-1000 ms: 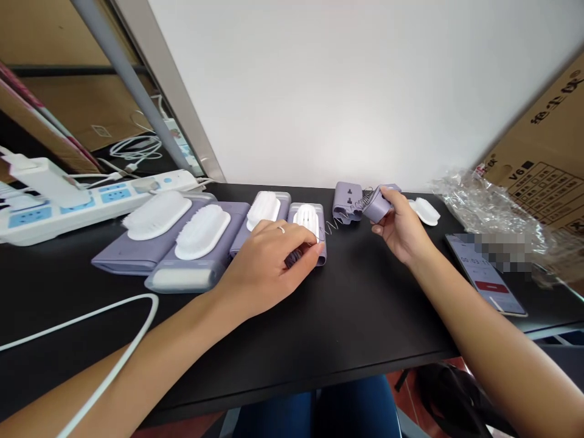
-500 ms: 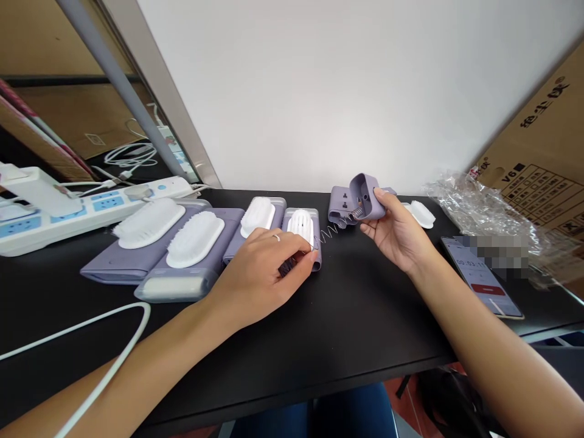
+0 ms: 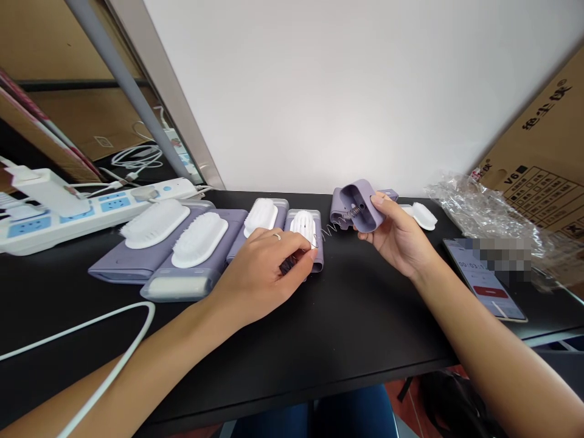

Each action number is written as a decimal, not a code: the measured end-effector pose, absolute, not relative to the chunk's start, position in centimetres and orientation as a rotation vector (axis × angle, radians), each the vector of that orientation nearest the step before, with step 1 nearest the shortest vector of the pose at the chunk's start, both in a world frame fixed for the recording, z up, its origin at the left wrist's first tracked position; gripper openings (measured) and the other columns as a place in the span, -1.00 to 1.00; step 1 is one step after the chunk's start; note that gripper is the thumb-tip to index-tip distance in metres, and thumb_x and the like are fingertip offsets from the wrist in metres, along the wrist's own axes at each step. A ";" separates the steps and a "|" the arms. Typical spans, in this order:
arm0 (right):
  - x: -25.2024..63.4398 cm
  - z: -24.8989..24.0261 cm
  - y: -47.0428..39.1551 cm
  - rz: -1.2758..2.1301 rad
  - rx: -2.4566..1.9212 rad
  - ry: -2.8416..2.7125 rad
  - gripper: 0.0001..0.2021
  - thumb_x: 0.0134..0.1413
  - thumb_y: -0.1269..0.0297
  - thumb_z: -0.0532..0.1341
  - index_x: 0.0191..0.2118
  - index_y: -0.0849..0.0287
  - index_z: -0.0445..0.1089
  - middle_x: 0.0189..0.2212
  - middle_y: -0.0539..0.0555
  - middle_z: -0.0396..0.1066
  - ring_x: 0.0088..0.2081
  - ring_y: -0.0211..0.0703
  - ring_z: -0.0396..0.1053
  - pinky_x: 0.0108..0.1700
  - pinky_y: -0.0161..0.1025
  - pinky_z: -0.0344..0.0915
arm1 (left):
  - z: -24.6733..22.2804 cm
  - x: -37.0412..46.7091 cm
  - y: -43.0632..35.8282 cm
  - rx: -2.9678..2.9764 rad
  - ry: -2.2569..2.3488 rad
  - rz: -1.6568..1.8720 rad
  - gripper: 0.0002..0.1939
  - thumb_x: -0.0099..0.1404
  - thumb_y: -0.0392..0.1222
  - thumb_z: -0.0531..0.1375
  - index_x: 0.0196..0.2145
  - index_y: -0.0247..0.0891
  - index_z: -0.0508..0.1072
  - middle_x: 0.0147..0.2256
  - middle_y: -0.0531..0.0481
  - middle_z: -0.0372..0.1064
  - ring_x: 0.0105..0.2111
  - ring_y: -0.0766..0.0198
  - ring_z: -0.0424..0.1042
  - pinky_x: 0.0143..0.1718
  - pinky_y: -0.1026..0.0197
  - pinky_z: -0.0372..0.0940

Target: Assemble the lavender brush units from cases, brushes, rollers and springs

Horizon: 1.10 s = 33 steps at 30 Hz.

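Note:
My left hand (image 3: 269,277) pinches one end of a thin metal coil spring (image 3: 329,230) between thumb and fingertips. The spring stretches to the right, and its other end sits inside a hollow purple plastic housing (image 3: 362,204). Wrapped round that housing, my right hand (image 3: 396,237) holds it tilted, its opening facing left and toward me. Something dark shows under my left fingers, too hidden to name. Behind the housing lies another purple part (image 3: 338,210). Just beyond my left fingertips is a purple case with a white brush (image 3: 303,226).
Several more purple cases with white brushes (image 3: 201,240) lie at left, before a white power strip (image 3: 104,207). A loose white brush head (image 3: 423,216), a phone (image 3: 483,283), crumpled clear plastic (image 3: 483,207) and a cardboard box (image 3: 542,152) are at right. A white cable (image 3: 137,334) crosses my left forearm.
My right hand has turned the housing so its opening faces me more. The spring stays stretched from my left fingertips into it. The view has shifted slightly.

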State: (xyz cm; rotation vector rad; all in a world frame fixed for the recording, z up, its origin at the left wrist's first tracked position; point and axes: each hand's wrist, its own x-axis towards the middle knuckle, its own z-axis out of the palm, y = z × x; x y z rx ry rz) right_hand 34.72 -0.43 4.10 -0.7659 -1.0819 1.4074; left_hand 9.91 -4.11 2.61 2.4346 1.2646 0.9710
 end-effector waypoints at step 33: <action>34.0 3.6 -1.6 1.158 -0.877 -1.414 -0.72 0.21 0.02 0.45 -0.05 -0.04 0.50 -0.24 -0.06 0.45 -0.26 -0.23 0.37 -0.27 -0.30 0.30 | 2.6 10.0 -4.2 2.465 1.245 0.955 -0.73 0.48 -0.08 0.08 -0.38 -0.15 0.40 -0.46 0.14 0.46 -0.40 0.20 0.40 -0.10 0.02 0.20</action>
